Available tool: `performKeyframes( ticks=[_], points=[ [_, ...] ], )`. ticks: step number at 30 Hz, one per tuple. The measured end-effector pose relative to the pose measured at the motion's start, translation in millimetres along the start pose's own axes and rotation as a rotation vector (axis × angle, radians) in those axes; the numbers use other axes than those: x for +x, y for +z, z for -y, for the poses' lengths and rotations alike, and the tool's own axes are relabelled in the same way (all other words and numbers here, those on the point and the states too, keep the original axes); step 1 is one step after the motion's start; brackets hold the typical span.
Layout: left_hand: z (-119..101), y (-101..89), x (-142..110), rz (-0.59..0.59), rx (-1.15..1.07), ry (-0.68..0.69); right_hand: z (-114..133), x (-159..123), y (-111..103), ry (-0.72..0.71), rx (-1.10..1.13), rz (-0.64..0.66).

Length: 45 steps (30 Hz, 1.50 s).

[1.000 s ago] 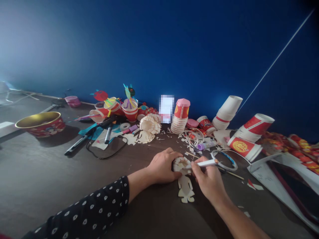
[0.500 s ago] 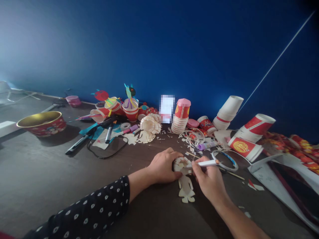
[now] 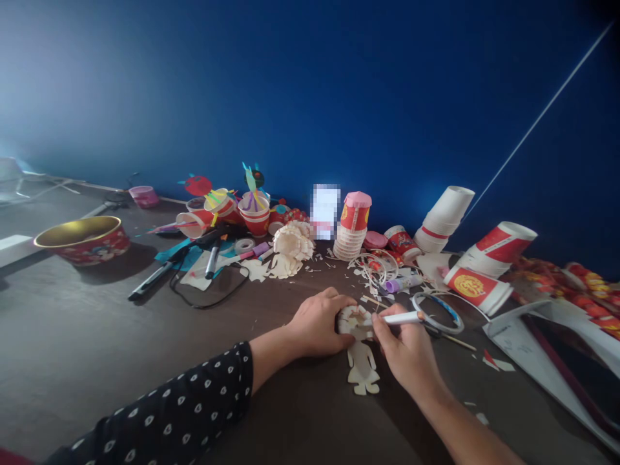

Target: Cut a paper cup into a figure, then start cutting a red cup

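Observation:
A cream paper doll cutout (image 3: 361, 369) lies flat on the dark table, with a ruffled, fringed ring round its head. My left hand (image 3: 322, 326) rests on the table at the head's left edge, thumb and fingers gripping that rim. In my right hand (image 3: 404, 345) is a white marker (image 3: 401, 318), pinched between thumb and fingers, its tip end close to the right side of the doll's head. Whether the tip touches the paper I cannot make out.
Behind stands a ruffled paper piece (image 3: 293, 248) beside a stack of paper cups (image 3: 352, 226). A gold-lined bowl (image 3: 92, 242) and a hot-glue tool or pen (image 3: 155, 278) lie left. To the right are tilted cups (image 3: 484, 271), wire rings (image 3: 438, 312) and a tablet (image 3: 571, 368).
The marker in my right hand has shifted very slightly at the doll's head. My left hand and the cutout stay in place.

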<state>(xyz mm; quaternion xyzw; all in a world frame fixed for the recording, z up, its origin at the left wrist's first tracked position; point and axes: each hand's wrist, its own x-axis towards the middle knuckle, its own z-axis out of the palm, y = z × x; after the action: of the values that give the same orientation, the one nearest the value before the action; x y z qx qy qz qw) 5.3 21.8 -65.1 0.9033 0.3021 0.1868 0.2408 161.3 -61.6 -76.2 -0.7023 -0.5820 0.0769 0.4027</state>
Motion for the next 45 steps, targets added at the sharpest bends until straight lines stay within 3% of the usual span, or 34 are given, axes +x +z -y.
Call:
performKeyframes(
  ticks=[45],
  points=[
    [0.0, 0.7, 0.6, -0.013, -0.010, 0.011, 3.0, 0.3, -1.1, -0.033, -0.013, 0.012]
  ],
)
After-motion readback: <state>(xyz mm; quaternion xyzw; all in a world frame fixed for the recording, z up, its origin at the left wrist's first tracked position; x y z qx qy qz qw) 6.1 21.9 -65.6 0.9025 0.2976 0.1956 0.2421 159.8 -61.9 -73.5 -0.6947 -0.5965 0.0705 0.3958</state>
